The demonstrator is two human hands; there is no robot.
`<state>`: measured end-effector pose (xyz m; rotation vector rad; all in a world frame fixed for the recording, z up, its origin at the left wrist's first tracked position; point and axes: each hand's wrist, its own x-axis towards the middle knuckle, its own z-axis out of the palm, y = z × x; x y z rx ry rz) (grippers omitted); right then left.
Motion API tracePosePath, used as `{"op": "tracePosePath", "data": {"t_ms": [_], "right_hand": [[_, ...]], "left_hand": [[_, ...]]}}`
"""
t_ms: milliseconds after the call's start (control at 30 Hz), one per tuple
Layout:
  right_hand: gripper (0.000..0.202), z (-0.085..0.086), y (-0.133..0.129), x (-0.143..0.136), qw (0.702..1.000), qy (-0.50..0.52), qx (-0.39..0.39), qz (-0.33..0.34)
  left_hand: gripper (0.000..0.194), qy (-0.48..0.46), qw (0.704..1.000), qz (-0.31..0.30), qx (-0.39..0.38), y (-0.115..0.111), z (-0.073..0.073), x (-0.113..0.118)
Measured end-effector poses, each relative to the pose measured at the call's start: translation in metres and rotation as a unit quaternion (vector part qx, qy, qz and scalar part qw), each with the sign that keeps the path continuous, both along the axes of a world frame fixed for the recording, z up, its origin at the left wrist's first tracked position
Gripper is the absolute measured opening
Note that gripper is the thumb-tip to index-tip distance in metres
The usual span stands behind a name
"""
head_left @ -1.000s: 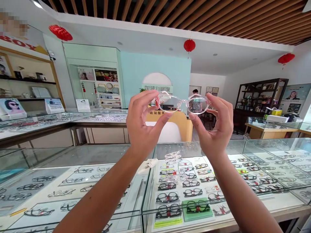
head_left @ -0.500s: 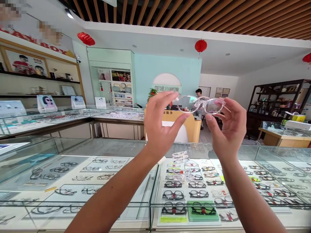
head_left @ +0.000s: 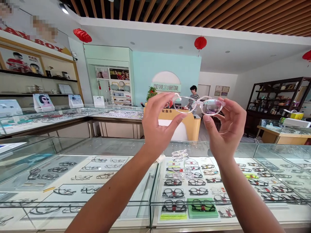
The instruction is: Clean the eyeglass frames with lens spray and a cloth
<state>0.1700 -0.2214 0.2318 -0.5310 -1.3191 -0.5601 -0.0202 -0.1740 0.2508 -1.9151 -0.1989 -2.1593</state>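
Note:
Raised in front of me is a pair of clear-framed eyeglasses, held by both ends above the glass display case. My left hand pinches its left end, with the thumb low and the fingers over the top. At the right end, my right hand grips the frame near the hinge, thumb below the lens. The see-through frame blends into the background, so its temples are hard to make out. Below my hands, the case displays rows of eyeglasses, several with dark frames.
Beyond the case stands a wooden service counter, with a person in a striped top behind it. Another glass counter runs along the left. A dark shelf unit stands at the right, and red lanterns hang overhead.
The eyeglasses have shifted slightly left and tilted a little between my hands, which keep their grip. The person behind the counter now shows more of their upper body.

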Motion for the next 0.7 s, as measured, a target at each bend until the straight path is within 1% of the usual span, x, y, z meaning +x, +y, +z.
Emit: {"op": "tracePosePath", "data": {"t_ms": [100, 267, 367, 433, 500, 567, 633, 700], "right_hand": [[0.063, -0.003, 0.0, -0.005, 1.0, 0.003, 0.006, -0.03], [0.065, -0.01, 0.007, -0.01, 0.999, 0.011, -0.006, -0.035], [0.064, -0.02, 0.016, -0.009, 0.999, 0.013, -0.036, -0.031], [0.062, -0.031, 0.024, -0.008, 0.998, 0.024, -0.06, -0.016], [0.059, -0.045, 0.035, -0.005, 0.996, 0.034, -0.083, 0.001], [0.058, -0.063, 0.048, -0.002, 0.993, 0.037, -0.11, 0.009], [0.058, -0.085, 0.064, 0.001, 0.989, 0.033, -0.142, 0.008], [0.06, -0.11, 0.081, 0.006, 0.983, 0.026, -0.179, 0.008]], "left_hand": [[0.053, 0.004, 0.999, -0.034, -0.011, 0.009, -0.004, -0.001], [0.051, -0.004, 0.998, -0.061, -0.029, 0.022, -0.013, 0.0], [0.052, -0.001, 0.996, -0.07, -0.052, 0.029, -0.022, 0.002], [0.054, 0.006, 0.995, -0.072, -0.075, 0.036, -0.033, 0.003], [0.056, 0.011, 0.992, -0.073, -0.1, 0.046, -0.048, 0.005], [0.057, 0.013, 0.989, -0.074, -0.13, 0.061, -0.068, 0.005], [0.057, 0.015, 0.983, -0.079, -0.162, 0.079, -0.094, 0.006], [0.059, 0.02, 0.976, -0.088, -0.197, 0.1, -0.123, 0.006]]}}
